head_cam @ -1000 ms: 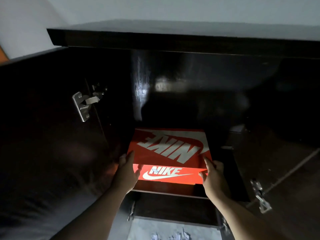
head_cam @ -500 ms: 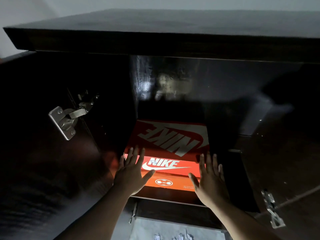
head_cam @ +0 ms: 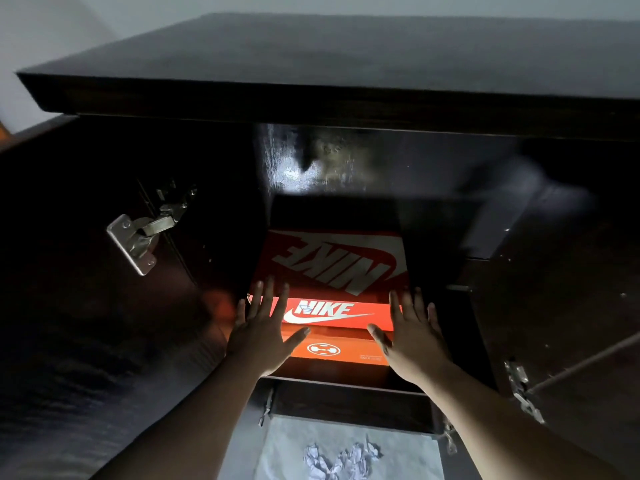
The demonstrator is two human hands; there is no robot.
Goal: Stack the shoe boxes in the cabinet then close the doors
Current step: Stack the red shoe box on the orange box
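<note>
Hands flat and fingers spread, that is what we see: the left hand [head_cam: 264,332] and the right hand [head_cam: 414,336] are both open against the near end of the orange shoe box [head_cam: 332,271], gripping nothing. The box sits on a shelf inside the dark cabinet [head_cam: 346,109], its lid with the big white logo facing up. We cannot tell whether another box lies under it. The left hand covers the box's left corner, the right hand its right corner, and the end label shows between them.

Around it, we have the left door [head_cam: 69,271] swung wide, a metal hinge [head_cam: 138,237] gleaming on its inner face. The right door [head_cam: 571,289] stands open too, with a smaller hinge [head_cam: 523,393] low on its edge. The cabinet's thick top overhangs the opening, and the back of the compartment is too dark to read. Below the shelf edge we spot a pale sheet [head_cam: 287,452] with crumpled paper [head_cam: 341,460] lying on it.
</note>
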